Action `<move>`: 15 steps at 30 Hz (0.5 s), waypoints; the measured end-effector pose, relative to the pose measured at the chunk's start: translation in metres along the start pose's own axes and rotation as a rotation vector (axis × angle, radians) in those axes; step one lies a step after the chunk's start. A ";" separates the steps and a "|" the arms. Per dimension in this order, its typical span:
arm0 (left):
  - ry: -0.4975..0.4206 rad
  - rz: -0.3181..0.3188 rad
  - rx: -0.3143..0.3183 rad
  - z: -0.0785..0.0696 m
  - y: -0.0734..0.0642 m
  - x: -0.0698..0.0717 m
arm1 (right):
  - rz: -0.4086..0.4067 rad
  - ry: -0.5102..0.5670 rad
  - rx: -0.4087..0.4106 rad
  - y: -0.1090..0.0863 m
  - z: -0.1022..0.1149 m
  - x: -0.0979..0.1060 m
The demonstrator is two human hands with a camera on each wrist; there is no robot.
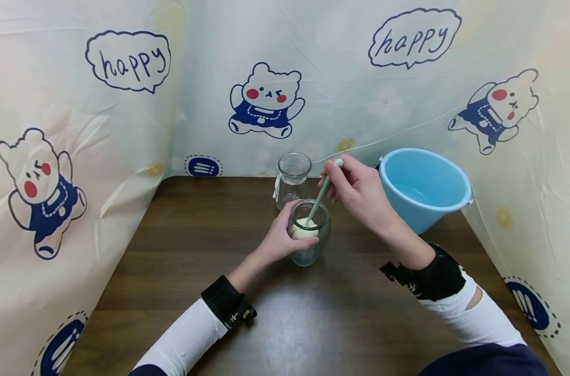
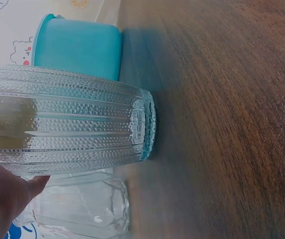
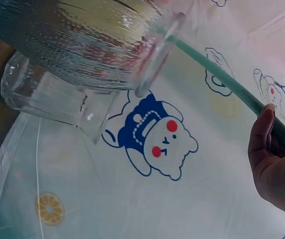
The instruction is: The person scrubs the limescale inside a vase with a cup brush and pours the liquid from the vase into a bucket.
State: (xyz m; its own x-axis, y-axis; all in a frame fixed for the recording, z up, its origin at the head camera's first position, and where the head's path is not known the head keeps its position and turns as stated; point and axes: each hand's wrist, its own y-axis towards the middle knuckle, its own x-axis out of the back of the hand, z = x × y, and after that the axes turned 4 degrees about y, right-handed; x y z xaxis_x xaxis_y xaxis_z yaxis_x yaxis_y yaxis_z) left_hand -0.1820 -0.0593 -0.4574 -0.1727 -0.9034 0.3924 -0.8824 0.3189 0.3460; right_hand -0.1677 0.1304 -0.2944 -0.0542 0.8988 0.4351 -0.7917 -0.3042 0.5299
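Presently, a ribbed glass jar (image 1: 306,257) is clasped below its rim by the curled left hand (image 1: 285,235), while a green stick (image 1: 323,191) is pinched near its top by the right hand (image 1: 357,193), above that clasp. The stick's pale head (image 1: 303,233) is held inside the jar, about level with the left thumb. Insertion is judged done; the jar's lower inside appears yet to be reached. Beyond the left grip, a second glass vessel (image 1: 293,180) is touched by neither hand; right of the pinch, a blue bucket (image 1: 418,222) is seen.
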 end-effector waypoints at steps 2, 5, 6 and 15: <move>-0.010 -0.001 -0.006 -0.008 -0.001 0.002 | -0.008 0.009 0.001 0.001 0.002 -0.001; -0.014 0.006 -0.002 -0.018 -0.003 0.005 | -0.004 -0.005 0.005 -0.002 0.008 -0.006; -0.016 0.008 0.000 -0.017 -0.003 0.005 | 0.000 -0.013 0.006 -0.004 0.011 -0.008; -0.002 0.004 0.012 0.003 0.000 0.001 | -0.076 0.072 -0.008 -0.003 0.023 0.000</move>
State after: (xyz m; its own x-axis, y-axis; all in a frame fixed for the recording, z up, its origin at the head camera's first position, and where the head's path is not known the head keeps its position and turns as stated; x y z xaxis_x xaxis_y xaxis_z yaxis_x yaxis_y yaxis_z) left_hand -0.1837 -0.0614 -0.4595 -0.1772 -0.9025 0.3926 -0.8870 0.3193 0.3337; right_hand -0.1514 0.1243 -0.2795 -0.0372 0.9395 0.3406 -0.7999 -0.2322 0.5533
